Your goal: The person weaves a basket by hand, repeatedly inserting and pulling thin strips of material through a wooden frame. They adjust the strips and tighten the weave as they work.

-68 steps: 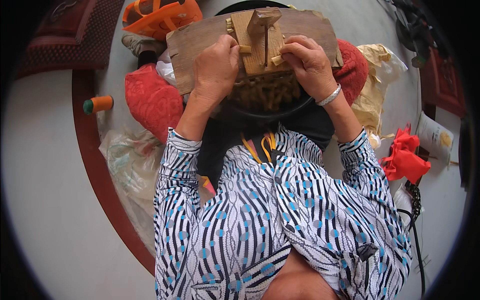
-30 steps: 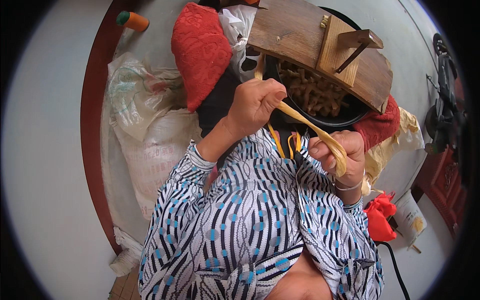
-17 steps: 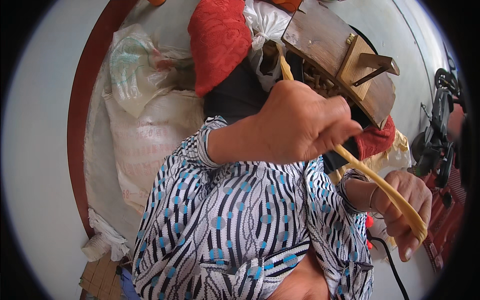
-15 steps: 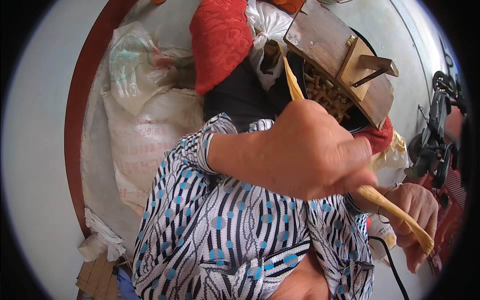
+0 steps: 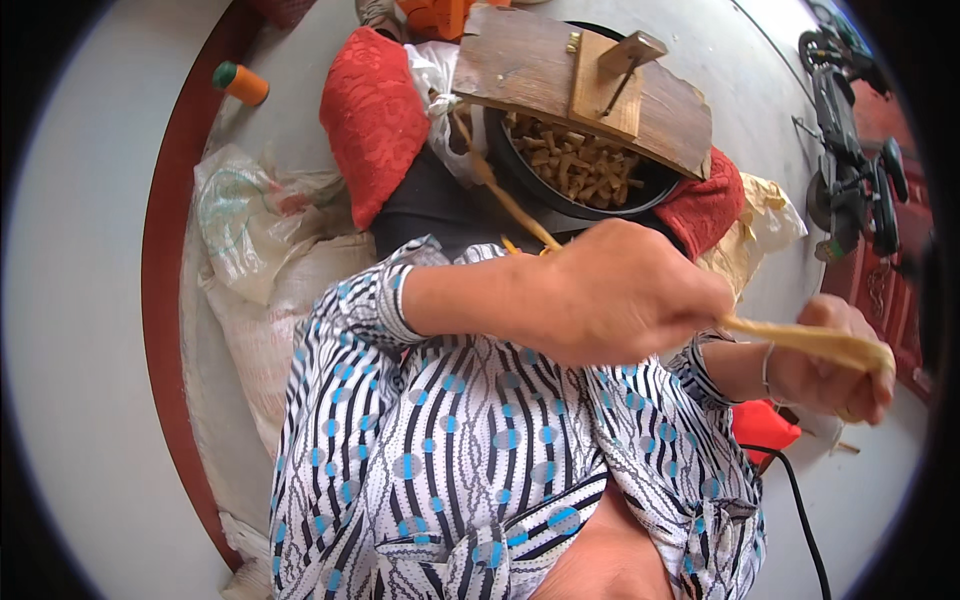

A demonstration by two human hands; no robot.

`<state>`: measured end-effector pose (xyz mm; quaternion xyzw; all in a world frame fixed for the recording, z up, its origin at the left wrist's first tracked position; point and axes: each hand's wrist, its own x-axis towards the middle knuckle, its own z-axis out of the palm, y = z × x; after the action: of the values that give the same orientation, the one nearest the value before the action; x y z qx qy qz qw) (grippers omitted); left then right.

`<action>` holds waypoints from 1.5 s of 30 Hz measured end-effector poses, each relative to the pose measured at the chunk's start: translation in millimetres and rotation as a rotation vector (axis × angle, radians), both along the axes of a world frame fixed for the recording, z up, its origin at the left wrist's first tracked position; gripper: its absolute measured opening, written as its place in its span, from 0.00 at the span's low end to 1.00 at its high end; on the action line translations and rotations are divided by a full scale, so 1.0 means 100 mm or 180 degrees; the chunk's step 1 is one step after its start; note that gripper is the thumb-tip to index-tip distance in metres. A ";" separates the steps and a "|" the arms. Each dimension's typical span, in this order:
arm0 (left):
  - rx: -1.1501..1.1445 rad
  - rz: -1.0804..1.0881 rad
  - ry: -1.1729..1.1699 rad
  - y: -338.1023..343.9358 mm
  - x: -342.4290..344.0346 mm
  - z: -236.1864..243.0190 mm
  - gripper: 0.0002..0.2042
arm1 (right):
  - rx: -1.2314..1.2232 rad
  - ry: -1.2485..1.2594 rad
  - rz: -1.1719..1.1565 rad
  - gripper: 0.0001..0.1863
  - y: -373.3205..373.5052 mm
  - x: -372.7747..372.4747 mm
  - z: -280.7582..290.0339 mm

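Observation:
A long, thin, yellowish-tan strip [image 5: 812, 342], its material unclear, runs between my hands. My left hand [image 5: 625, 295] is closed around it in front of my chest, knuckles up. On the right, my right hand [image 5: 835, 365], wearing a bracelet, has its fingers curled at the strip's folded end; part of them is hidden behind it. Beyond my left hand, a twisted tan length [image 5: 515, 208] leads back toward a knotted white plastic bag [image 5: 435, 75]. A black basin [image 5: 545, 195] of short tan pieces [image 5: 570, 165] sits ahead, under a wooden board [image 5: 520, 60].
On the board, a wooden block [image 5: 600, 75] carries a peg and a thin rod. Red cloths [image 5: 375, 125] flank the basin. Pale sacks [image 5: 245, 240] and an orange thread spool [image 5: 240, 84] lie left. A scooter [image 5: 850, 160] stands far right; a black cable [image 5: 795, 490] hangs near right.
My right hand has risen, bringing the strip from a downward slant to nearly level. My left hand keeps its grip. The view has shifted, so the basin and board appear further left and higher.

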<state>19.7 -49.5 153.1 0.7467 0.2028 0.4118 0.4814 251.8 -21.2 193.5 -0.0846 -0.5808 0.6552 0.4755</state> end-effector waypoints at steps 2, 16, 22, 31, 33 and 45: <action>-0.0219 0.0436 0.0517 0.14 -0.04 -0.44 0.11 | -0.0191 -0.0176 -0.0287 0.17 -0.05 -0.08 -0.22; -0.2289 -0.0031 -0.0466 0.73 0.45 -0.71 0.10 | -0.1263 -0.0817 -0.1647 0.13 0.30 -0.22 -1.07; -0.2629 -0.0245 -0.0899 0.75 0.43 -0.64 0.13 | 0.0341 -0.1575 -0.2753 0.11 0.39 -0.39 -1.17; -0.3323 -0.0110 -0.1432 0.68 0.45 -0.79 0.14 | 0.1607 -0.2893 -0.3642 0.13 0.46 -0.39 -1.29; -0.3367 -0.0009 -0.1439 0.61 0.48 -0.77 0.12 | 0.1785 -0.2794 -0.3724 0.12 0.44 -0.40 -1.27; 0.1089 0.1836 0.1931 0.39 0.10 -1.03 0.12 | 0.1160 -0.3369 -0.2299 0.06 0.25 -0.45 -1.35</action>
<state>30.2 -10.8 50.0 0.8154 0.4636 0.3192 0.1354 207.1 3.5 58.2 -0.5024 -0.7725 0.2161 0.3226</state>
